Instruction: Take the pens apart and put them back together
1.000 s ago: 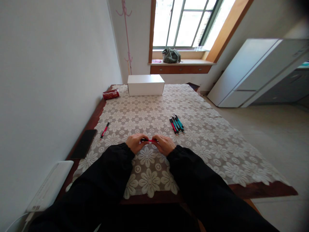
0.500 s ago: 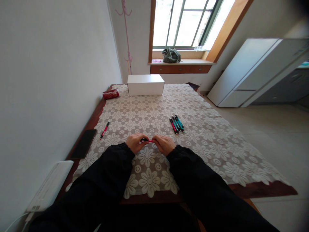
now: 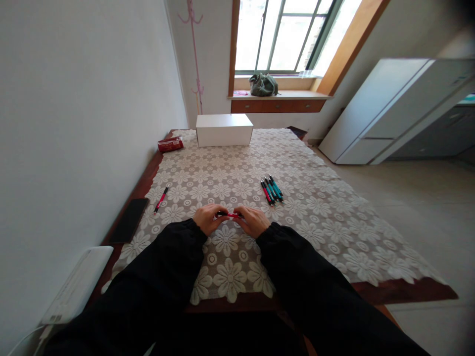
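Between my two hands a red and black pen (image 3: 232,215) lies sideways, just above the flowered tablecloth (image 3: 227,284). My left hand (image 3: 208,218) pinches its black end, and my right hand (image 3: 253,221) is closed on the other end, with the fingers hiding part of it. Ahead and to the right, several pens (image 3: 271,190) lie side by side, one red and the others teal, all with black parts. Off to the left rests a single red and black pen (image 3: 161,199), apart from both hands.
A black phone (image 3: 129,221) and a white power-strip-like device (image 3: 78,284) with a cable line the left edge. Farther back are a red packet (image 3: 170,144) and a white box (image 3: 224,130). A grey-green bag (image 3: 263,85) sits on the windowsill.
My right fingers have shifted and loosened slightly, so more of the pen's red barrel and its right end shows. The left hand and the other things stay in place.
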Demonstrator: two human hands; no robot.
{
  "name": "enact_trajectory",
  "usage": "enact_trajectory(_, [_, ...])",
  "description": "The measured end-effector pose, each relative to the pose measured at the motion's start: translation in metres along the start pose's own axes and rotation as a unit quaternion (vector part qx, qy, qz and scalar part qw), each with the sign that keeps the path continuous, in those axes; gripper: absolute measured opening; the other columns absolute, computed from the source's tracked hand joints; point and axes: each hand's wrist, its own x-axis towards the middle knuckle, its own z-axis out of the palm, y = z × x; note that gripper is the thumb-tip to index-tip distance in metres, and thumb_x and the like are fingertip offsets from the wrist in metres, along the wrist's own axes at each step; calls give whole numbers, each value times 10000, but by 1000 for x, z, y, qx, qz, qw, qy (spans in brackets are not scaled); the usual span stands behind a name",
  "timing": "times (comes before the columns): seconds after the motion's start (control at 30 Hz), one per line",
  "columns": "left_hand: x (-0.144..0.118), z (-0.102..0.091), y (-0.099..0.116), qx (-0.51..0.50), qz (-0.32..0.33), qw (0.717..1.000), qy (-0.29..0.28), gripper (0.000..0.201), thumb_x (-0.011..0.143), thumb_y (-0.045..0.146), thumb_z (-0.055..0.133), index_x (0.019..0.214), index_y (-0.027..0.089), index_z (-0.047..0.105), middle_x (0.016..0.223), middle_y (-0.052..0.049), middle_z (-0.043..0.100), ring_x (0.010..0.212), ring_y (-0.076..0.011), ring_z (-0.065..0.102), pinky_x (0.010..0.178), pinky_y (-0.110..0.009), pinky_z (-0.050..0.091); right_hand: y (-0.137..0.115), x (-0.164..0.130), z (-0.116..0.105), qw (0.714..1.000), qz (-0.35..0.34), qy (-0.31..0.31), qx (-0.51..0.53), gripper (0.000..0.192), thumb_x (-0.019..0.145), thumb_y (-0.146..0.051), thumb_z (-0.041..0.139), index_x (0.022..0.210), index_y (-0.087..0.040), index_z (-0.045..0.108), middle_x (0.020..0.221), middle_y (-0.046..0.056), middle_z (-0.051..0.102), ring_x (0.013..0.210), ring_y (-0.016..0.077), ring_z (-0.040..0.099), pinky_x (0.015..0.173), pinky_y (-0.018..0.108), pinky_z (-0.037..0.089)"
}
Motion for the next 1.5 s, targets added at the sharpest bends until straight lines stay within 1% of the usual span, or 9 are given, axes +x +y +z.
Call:
enact_trajectory(0.1, [0,1,-1,-5,7,1000,-1,216,868,420,640,945,221,676,881,-11,702,744,-126,620,671,-239,508,0,0,0,1000,-5,-8,-2,148,974,-311,488,985,-194,578,875,50,690,797,164,647,715,254,441])
enact_trajectory(0.2, [0,2,-1,-7,11,1000,3,217,865,426,642,934,224,679,875,-10,702,736,-126,620,662,-241,508,0,0,0,1000,-8,-11,-3,178,995,-298,438,970,-201,585,882,51,695,816,165,652,726,256,440])
enact_trajectory(0.4, [0,0,0,-5,6,1000,16,213,874,411,633,938,214,679,877,-16,702,707,-120,613,660,-244,508,1,0,1,1000,2,0,4,196,947,-365,540,1042,-196,568,902,51,693,807,172,651,719,259,446])
enact_trajectory(0.5, [0,0,1,-2,7,1000,9,220,871,420,635,934,214,680,868,-13,702,715,-122,615,665,-244,508,2,0,2,1000,-1,-1,8,145,967,-318,497,995,-199,575,885,48,693,798,164,651,725,256,444])
enact_trajectory(0.63, [0,-1,2,6,6,1000,11,224,871,427,634,935,219,686,867,-12,704,719,-125,620,671,-251,510,2,0,2,1000,1,-6,3,177,998,-295,428,1007,-205,580,898,46,701,805,159,655,737,257,442])
enact_trajectory(0.8, [0,-1,2,7,-2,1000,19,217,878,409,629,941,211,689,865,-18,702,710,-125,619,674,-255,514,2,0,1,1000,6,-8,-4,191,964,-357,518,1053,-200,579,922,52,703,830,167,653,732,255,439])
enact_trajectory(1.03, [0,0,1,5,7,1000,14,210,879,413,626,926,216,679,857,-12,699,698,-120,609,684,-257,509,3,0,3,999,8,-39,-28,183,987,-320,463,987,-208,608,872,42,707,795,162,654,701,253,421])
enact_trajectory(1.27, [0,0,2,8,-8,1000,2,223,880,410,618,992,223,667,925,-15,707,697,-119,612,688,-260,517,2,0,2,1000,-1,-9,-22,178,991,-307,455,1009,-204,599,942,54,701,856,170,644,737,259,431])
enact_trajectory(1.5, [2,-2,5,39,-26,999,-25,286,941,442,506,1027,234,681,930,-19,712,794,-144,640,714,-254,510,1,1,-2,1000,-4,15,-13,132,973,-281,492,1008,-208,596,922,47,679,869,174,617,743,265,430])
